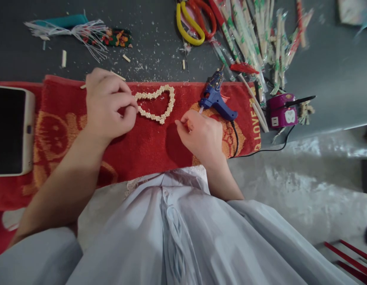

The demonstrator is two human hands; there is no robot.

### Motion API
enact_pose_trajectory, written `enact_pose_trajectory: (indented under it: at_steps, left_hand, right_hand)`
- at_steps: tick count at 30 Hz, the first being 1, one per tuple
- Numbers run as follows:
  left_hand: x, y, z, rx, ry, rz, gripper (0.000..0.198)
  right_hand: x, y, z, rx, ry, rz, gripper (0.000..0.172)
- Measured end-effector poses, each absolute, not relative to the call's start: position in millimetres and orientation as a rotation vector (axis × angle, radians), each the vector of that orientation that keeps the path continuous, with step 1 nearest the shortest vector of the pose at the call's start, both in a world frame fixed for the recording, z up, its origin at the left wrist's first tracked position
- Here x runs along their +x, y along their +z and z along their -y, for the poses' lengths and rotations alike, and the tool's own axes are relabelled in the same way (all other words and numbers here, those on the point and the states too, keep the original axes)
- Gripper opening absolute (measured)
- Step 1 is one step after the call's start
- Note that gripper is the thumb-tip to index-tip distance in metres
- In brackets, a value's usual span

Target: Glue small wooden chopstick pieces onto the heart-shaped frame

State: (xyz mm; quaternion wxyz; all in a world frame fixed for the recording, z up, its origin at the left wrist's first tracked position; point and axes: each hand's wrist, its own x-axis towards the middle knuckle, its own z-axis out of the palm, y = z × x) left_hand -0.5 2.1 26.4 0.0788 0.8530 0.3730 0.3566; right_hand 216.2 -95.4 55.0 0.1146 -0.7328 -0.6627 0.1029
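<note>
A cream heart-shaped outline (171, 103), made of small knobbly pieces, lies on the red towel (150, 150). The thumb and forefinger of my left hand (108, 103) are pinched together at its left edge. My right hand (203, 132) is to the right of the heart, apart from it, with its fingers curled closed; whatever they hold, if anything, is hidden. Just beyond that hand lies a blue glue gun (212, 99), its nozzle pointing away from me and a pale glue stick showing at its rear. A short cream stick (120, 76) lies behind my left hand.
Scissors with yellow and red handles (191, 27) and several wrapped sticks (245, 35) lie at the back. A purple power socket (281, 111) stands at the right, with a black cord (266, 150) nearby. A tablet-like device (27, 130) is at the left, white threads (91, 33) behind.
</note>
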Motion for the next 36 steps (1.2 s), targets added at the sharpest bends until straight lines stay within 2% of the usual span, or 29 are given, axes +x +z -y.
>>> enact_pose_trajectory:
  at_steps: [2,5,8,15,23,29,36]
  left_hand:
    - [0.4,28.0,-0.2,2.459,1.047,-1.259,0.015]
    - [2.5,34.6,4.4,2.343,0.816,-1.543,0.018]
    - [4.8,42.4,8.7,2.289,0.625,-1.716,0.026]
    - [7.2,55.6,13.9,2.074,0.543,-1.977,0.032]
    - [15.2,50.4,17.5,1.927,0.405,-1.889,0.026]
    - [16.4,40.4,20.9,1.654,0.64,-1.712,0.016]
    - [15.9,30.2,28.2,1.322,0.941,-1.577,0.023]
  right_hand:
    - [221.6,55.8,89.2,-2.132,0.309,1.956,0.021]
    - [228.5,55.0,74.7,-2.062,0.315,1.996,0.029]
    - [233.3,50.9,54.8,-1.957,0.29,2.025,0.026]
    - [232.0,36.4,20.1,-1.905,0.249,2.068,0.024]
    - [229.6,23.6,18.3,-1.841,0.339,2.138,0.025]
    - [230.8,29.1,20.9,-1.756,0.404,2.089,0.019]
    - [234.1,29.4,21.4,-1.617,0.67,1.8,0.019]
